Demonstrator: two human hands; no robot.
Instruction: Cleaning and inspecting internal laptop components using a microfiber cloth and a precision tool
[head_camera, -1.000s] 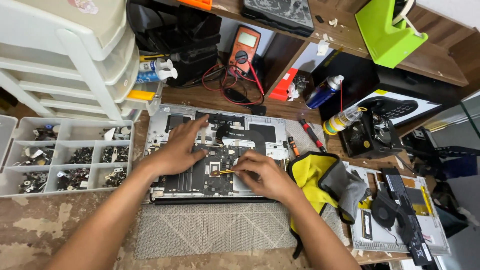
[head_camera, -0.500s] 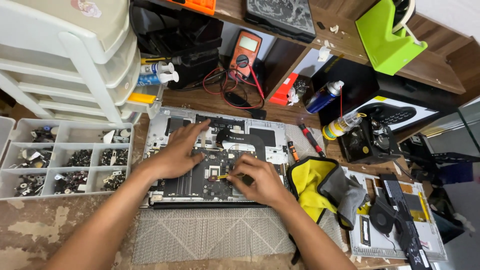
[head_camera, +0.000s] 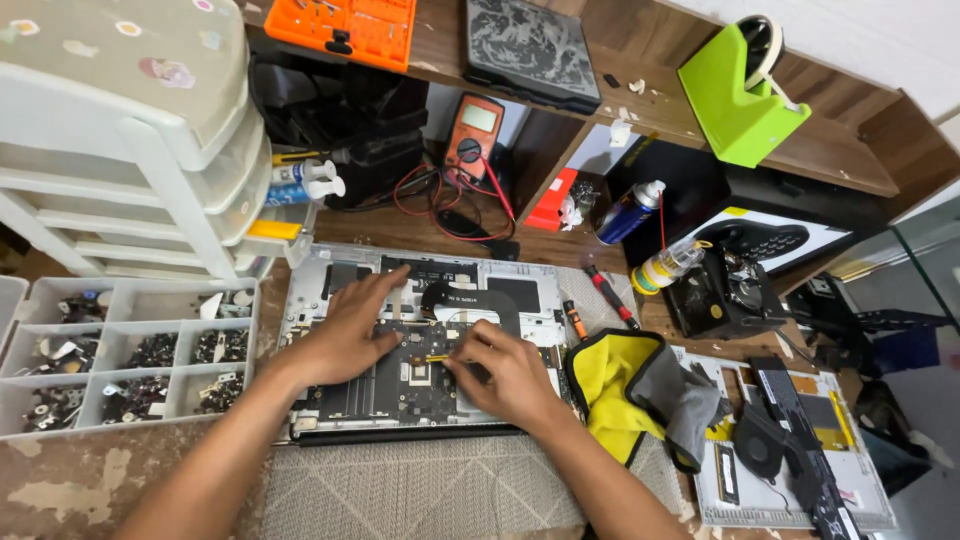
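Laptop chassis (head_camera: 330, 262) lay opened, underside up, on the tabletop (head_camera: 60, 490), directly under both hands, its near edge over a grey woven mat (head_camera: 420, 490). Left hand (head_camera: 345, 335) rested flat on the dark circuit board (head_camera: 390, 385), fingers spread and pointing away from the person, clamped on nothing, apparently bracing the board. Right hand (head_camera: 510, 375) sat just beside it, fingers pinched together on a small yellow-handled tool (head_camera: 437, 357) whose tip pointed toward the left hand and met the board between the two hands. Whether it was a driver or a pry tool could not be told.

Judgement: step in hand looked like working a fastener or connector near the board's middle, with disassembly or reassembly well under way, since the cover was already off. Next move probably called for steady downward pressure, the tip kept square, and the left hand holding the board from shifting; a slip could scratch nearby components.

Beyond the left hand, to its outer side, sat a compartment tray of small parts (head_camera: 120, 350) and a white plastic drawer unit (head_camera: 130, 150). Past the right hand's outer side lay a yellow and grey cloth (head_camera: 625, 385), then a loose fan (head_camera: 760, 450). Farther ahead of both hands stood a multimeter (head_camera: 473, 135) with red leads and a spray can (head_camera: 630, 212).
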